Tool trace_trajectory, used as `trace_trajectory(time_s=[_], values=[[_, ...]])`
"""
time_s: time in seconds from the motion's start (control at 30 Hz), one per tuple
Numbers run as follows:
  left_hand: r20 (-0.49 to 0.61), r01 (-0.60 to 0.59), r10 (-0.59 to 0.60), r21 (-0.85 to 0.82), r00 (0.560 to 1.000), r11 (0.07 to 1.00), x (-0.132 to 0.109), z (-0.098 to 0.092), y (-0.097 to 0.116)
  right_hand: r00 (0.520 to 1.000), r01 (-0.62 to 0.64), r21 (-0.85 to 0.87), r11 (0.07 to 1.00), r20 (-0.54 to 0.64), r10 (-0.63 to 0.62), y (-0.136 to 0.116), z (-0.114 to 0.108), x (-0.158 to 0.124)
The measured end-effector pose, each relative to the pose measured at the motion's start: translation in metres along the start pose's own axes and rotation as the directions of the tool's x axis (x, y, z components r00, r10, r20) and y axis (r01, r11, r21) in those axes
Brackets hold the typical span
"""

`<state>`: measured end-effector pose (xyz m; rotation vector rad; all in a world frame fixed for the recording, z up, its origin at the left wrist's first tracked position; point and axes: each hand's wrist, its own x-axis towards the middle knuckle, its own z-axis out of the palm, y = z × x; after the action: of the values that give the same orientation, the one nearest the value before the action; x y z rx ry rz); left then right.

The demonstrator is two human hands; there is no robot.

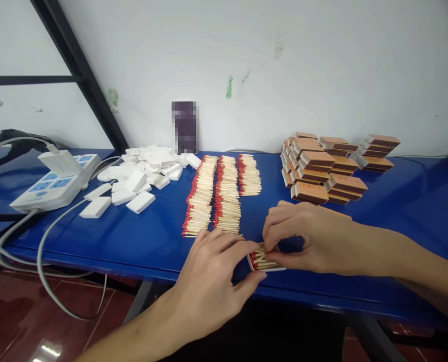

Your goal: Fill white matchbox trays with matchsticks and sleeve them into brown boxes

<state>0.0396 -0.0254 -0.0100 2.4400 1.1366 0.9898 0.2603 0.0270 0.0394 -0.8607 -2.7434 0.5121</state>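
A small white matchbox tray [274,270] lies near the front edge of the blue table, with red-headed matches [259,260] in it. My left hand [212,271] grips the tray's left end between thumb and index finger. From the right, my right hand [303,236] reaches into the tray, its thumb and fingers pinched on the matches there; its fingertips partly hide them. Just beyond the tray, loose matches lie in a left row [201,196], a middle row [227,186] and a shorter right row [250,176], red heads pointing left.
White empty-looking trays [135,181] are heaped at the left. Orange-brown matchboxes [314,161] are stacked at the back right. A white power strip [54,183] with trailing cables sits far left, near a black metal frame [92,95]. A pixelated dark rectangle [185,126] stands against the wall.
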Motion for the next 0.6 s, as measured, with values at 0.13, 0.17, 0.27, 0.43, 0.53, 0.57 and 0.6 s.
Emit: trace_trajectory(time_s=[0.13,0.17,0.27,0.43,0.53,0.57,0.6], values=[[-0.003,-0.017,0.017,0.009,1.0,1.0,-0.001,0.0,0.0,0.999,0.012,-0.036,0.999,-0.029,-0.013,-0.001,0.002,-0.001],[0.003,-0.015,0.015,0.009,1.0,1.0,-0.001,0.0,0.001,1.0,0.012,-0.013,1.0,-0.021,-0.012,-0.002,0.002,-0.001],[0.018,-0.01,0.01,0.003,1.0,1.0,-0.001,-0.001,0.002,0.999,-0.005,0.084,0.996,0.032,0.002,-0.006,-0.001,-0.001],[0.033,0.005,-0.006,0.007,0.999,1.0,0.0,-0.002,0.003,0.996,-0.039,0.144,0.989,0.087,0.027,-0.005,-0.008,-0.003],[0.038,0.001,-0.002,0.02,0.999,1.0,0.0,-0.002,0.003,0.996,-0.047,0.091,0.995,0.074,0.04,-0.002,-0.008,-0.004],[0.037,-0.002,0.001,0.022,0.999,1.0,0.0,-0.002,0.003,0.996,-0.047,0.079,0.996,0.073,0.041,-0.001,-0.007,-0.004],[0.036,-0.004,0.004,0.021,0.999,1.0,0.0,-0.002,0.003,0.996,-0.047,0.073,0.996,0.078,0.041,0.0,-0.007,-0.003]])
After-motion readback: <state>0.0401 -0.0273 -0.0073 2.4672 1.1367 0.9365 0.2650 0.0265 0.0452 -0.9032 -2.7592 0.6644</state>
